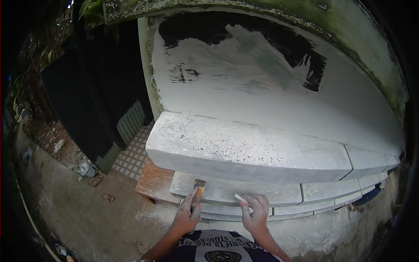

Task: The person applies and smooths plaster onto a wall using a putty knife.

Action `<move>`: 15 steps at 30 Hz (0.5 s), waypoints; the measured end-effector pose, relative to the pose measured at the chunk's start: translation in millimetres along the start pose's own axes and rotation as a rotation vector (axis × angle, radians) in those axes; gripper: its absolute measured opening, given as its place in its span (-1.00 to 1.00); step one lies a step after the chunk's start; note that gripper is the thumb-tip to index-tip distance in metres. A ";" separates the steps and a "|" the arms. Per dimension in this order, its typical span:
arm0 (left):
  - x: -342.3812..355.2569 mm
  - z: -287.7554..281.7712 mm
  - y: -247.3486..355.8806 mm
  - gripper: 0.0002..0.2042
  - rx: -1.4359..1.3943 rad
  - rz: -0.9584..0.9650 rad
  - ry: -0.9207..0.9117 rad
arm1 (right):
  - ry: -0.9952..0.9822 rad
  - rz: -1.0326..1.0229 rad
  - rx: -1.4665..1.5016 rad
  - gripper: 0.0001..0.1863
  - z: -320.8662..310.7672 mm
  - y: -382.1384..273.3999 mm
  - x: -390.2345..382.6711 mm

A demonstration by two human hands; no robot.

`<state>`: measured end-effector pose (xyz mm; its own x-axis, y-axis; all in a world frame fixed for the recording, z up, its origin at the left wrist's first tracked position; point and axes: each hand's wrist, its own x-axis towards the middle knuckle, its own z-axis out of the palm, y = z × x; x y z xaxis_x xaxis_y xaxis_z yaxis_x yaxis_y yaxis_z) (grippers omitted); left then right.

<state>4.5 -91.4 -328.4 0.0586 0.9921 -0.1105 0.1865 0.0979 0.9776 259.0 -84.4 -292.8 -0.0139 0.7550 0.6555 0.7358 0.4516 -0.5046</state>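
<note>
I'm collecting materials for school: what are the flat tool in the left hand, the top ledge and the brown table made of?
Flat tool: probably metal; dull, with rusty-brown and dark patches.
Top ledge: perhaps concrete or plaster; it looks hard and matte, grey-white, with dark flecks on top.
Brown table: likely wood; its worn reddish-brown surface has pale scuffs.

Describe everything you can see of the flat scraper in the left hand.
The scraper is a narrow, flat tool with a roughly rectangular blade, metal by its look. The blade is dark and worn at its far end, with a yellowish-brown patch lower down. The left hand grips its near part, hiding much of the handle. It points away from the person, in front of the lower pale slab; whether it touches the slab cannot be told.
</note>
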 end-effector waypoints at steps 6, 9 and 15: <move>6.2 -4.2 -11.3 -0.35 0.165 0.106 -0.028 | -0.032 0.012 0.043 -0.81 10.4 -11.2 -8.4; 4.9 -8.6 -6.8 -0.35 0.206 0.156 -0.040 | -0.029 0.044 0.062 -0.81 15.7 -13.2 -16.5; 5.4 -14.0 -14.2 -0.33 0.290 0.216 -0.098 | 0.053 0.145 0.111 -0.83 18.5 -9.2 -37.8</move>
<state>-11.6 -86.4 -340.4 0.2178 0.9740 0.0627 0.4287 -0.1532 0.8903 240.2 -108.2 -323.4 0.1243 0.7912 0.5987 0.6481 0.3922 -0.6528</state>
